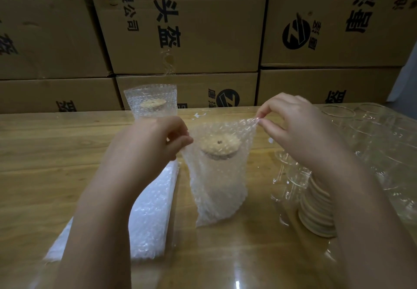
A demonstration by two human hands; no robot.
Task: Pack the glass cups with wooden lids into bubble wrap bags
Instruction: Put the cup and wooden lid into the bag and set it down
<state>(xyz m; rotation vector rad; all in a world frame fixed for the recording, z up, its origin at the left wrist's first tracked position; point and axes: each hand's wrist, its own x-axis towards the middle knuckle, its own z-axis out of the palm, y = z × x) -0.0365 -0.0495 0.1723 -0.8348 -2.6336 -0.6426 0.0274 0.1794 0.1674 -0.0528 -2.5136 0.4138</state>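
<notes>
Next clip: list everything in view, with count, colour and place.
held bag: one, clear bubble wrap, table centre, upright, lidded cup inside
wooden lid: one, pale tan, on that cup
packed cup: one, bagged, far side, left of centre
flat bags: one pile, whitish, left of held bag
loose lids: one stack, tan, right
glass cups: several, clear, right; count unclear
cardboard boxes: stacked, brown, behind table
table: one, wood
left hand: pinches bag mouth's left edge
right hand: pinches its right corner

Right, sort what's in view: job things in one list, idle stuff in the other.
Job: bubble wrap bag holding a lidded cup, pinched by left hand and right hand; packed cup behind; flat bag pile; wooden lid stack; bare glass cups.
Idle: cardboard boxes; peeling tape.
</notes>
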